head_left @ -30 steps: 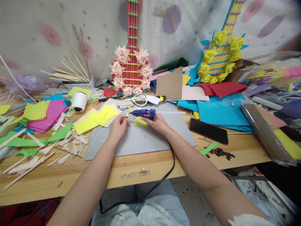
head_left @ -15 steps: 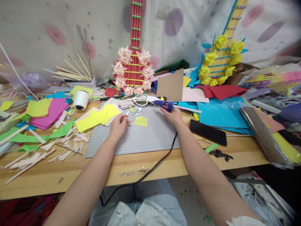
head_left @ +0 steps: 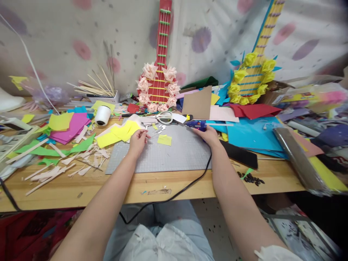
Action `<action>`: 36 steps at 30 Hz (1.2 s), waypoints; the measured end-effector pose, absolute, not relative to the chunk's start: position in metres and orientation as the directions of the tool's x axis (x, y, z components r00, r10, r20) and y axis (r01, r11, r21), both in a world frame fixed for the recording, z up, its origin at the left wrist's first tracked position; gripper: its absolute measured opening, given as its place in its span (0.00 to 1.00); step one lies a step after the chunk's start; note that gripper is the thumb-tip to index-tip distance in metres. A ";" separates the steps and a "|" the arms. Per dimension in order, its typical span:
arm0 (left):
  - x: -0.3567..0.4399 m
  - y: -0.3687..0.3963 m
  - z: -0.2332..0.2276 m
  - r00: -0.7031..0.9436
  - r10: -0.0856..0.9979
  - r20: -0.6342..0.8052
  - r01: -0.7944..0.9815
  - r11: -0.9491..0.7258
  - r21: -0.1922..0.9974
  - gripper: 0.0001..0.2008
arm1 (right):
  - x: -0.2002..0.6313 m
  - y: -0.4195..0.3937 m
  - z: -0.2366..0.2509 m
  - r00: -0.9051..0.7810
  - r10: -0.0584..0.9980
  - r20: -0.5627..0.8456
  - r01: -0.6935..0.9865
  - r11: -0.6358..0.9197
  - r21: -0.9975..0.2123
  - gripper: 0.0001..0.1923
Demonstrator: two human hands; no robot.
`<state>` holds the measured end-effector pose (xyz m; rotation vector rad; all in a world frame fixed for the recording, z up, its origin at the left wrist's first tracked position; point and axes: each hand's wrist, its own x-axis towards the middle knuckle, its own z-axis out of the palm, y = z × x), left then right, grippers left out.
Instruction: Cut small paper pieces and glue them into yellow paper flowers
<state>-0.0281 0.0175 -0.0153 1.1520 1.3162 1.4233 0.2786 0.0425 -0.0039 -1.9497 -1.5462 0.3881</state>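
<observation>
Head view: glue gun (head_left: 196, 125) under right hand (head_left: 208, 135) fingers.

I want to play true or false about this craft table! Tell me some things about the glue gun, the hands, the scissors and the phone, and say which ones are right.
1. The right hand is on the blue glue gun. True.
2. The glue gun lies at the near edge of the grey mat. False: it is at the mat's far right corner.
3. The left hand pinches a small thin piece. True.
4. The scissors are in the left hand. False: they lie on the table beyond the mat.
5. The black phone lies left of the mat. False: it lies to the right.
</observation>
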 end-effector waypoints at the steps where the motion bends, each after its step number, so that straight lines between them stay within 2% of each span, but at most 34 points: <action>1: -0.028 0.017 -0.015 -0.209 0.975 0.075 -0.002 -0.077 0.997 0.07 | 0.282 0.039 0.001 0.267 0.954 0.140 0.794 -0.135 -0.593 0.30; 6: -0.028 0.017 -0.014 -0.215 0.974 0.072 -0.008 -0.076 0.997 0.08 | 0.295 0.014 0.032 0.267 0.957 0.112 0.921 -0.220 -0.321 0.26; 9: -0.028 0.018 -0.015 -0.216 0.974 0.074 0.002 -0.075 0.997 0.08 | 0.277 0.002 0.046 0.148 0.989 -0.026 0.947 -0.149 -0.285 0.18; 12: -0.028 0.019 -0.015 -0.210 0.974 0.082 0.037 -0.076 0.996 0.09 | 0.236 0.005 0.043 -0.170 0.985 -0.021 0.899 0.147 -0.412 0.13; 14: -0.028 0.019 -0.016 -0.210 0.974 0.087 0.052 -0.077 0.996 0.09 | 0.207 0.016 0.031 -0.241 0.970 0.035 0.858 0.230 -0.460 0.11; 16: -0.028 0.018 -0.016 -0.216 0.972 0.090 0.055 -0.080 0.995 0.09 | 0.183 0.029 0.018 -0.223 0.974 0.035 0.840 0.211 -0.499 0.12; 19: -0.028 0.019 -0.018 -0.221 0.971 0.096 0.055 -0.086 0.995 0.09 | 0.164 0.045 0.005 -0.188 0.982 -0.021 0.827 0.147 -0.543 0.18; 23: -0.029 0.019 -0.020 -0.207 0.973 0.103 0.073 -0.090 0.993 0.09 | 0.160 0.051 -0.001 -0.196 0.978 -0.076 0.725 0.093 -0.682 0.15; 26: -0.028 0.017 -0.020 -0.189 0.975 0.116 0.103 -0.098 0.990 0.10 | 0.161 0.049 -0.007 -0.188 0.980 -0.060 0.493 0.041 -0.869 0.07; 28: -0.027 0.013 -0.021 -0.161 0.975 0.152 0.153 -0.128 0.980 0.10 | 0.159 0.046 -0.013 -0.151 0.987 -0.053 0.309 -0.004 -0.951 0.06; 32: -0.026 0.005 -0.021 -0.098 0.969 0.225 0.297 -0.187 0.936 0.10 | 0.150 0.042 -0.024 -0.039 0.999 -0.026 0.120 -0.021 -0.993 0.09; 36: -0.026 0.003 -0.020 -0.092 0.971 0.222 0.321 -0.182 0.930 0.10 | 0.140 0.038 -0.024 -0.071 0.996 -0.052 -0.090 -0.058 -0.994 0.14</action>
